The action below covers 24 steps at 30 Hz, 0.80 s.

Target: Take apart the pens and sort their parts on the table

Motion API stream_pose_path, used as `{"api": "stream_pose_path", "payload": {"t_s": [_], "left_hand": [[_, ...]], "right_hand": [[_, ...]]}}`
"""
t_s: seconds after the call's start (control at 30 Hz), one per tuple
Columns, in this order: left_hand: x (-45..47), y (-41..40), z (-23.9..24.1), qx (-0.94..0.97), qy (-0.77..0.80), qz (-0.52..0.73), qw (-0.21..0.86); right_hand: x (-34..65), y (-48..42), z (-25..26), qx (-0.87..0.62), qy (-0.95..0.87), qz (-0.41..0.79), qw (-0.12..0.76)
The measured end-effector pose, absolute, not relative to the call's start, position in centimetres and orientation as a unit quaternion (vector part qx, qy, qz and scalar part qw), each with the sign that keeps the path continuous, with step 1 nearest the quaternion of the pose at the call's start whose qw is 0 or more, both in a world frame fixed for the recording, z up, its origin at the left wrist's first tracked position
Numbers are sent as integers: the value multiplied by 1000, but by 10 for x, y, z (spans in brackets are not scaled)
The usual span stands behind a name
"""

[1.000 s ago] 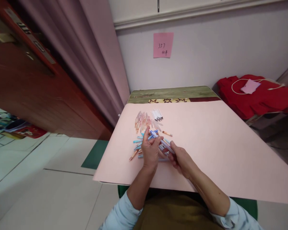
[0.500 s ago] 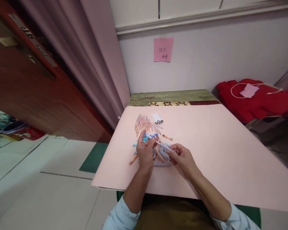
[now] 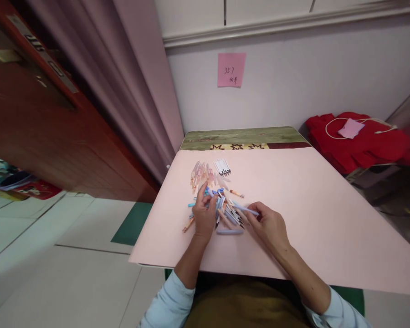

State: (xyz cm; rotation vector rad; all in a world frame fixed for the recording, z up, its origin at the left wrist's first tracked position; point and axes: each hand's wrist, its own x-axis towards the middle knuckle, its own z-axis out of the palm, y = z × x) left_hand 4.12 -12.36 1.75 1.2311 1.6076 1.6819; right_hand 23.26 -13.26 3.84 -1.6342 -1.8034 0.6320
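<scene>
My right hand (image 3: 268, 224) pinches one end of a slim lavender pen barrel (image 3: 246, 210), which points left over a loose pile of pen parts. Above the left side of this pile is my left hand (image 3: 205, 216), its fingers curled close to a small bluish piece that is partly hidden. White pen refills (image 3: 233, 216) with black tips, pale barrels and blue pieces (image 3: 218, 190) lie mixed between the hands. A separate lavender barrel (image 3: 229, 232) rests at the pile's near side. Orange-brown pieces (image 3: 237, 193) lie at its edges.
Behind the pile, pinkish pen parts (image 3: 201, 174) lie beside a row of white refills (image 3: 222, 167). Pink paper (image 3: 314, 218) covers the table. Red cloth (image 3: 362, 148) with a white cord is at the right; a curtain (image 3: 150, 91) and brown door (image 3: 71, 150) stand left.
My right hand has drawn the lavender barrel a little to the right, away from my left hand. More of the mixed pile shows between the hands.
</scene>
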Motion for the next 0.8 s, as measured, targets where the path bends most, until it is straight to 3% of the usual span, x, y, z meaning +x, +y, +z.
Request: {"api": "stream_pose_path", "payload": {"t_s": [0.43,0.67,0.8], "left_hand": [[37,-128,14,489,591,604,217],[35,-128,14,451,572,629,272],[32,-130,16,495,619,567,224]], "right_hand": [[233,-136,66,-548,-728,154,382],[268,-150,90,-608,-649,220,401],[276,-144,81,-616,-599,304,411]]}}
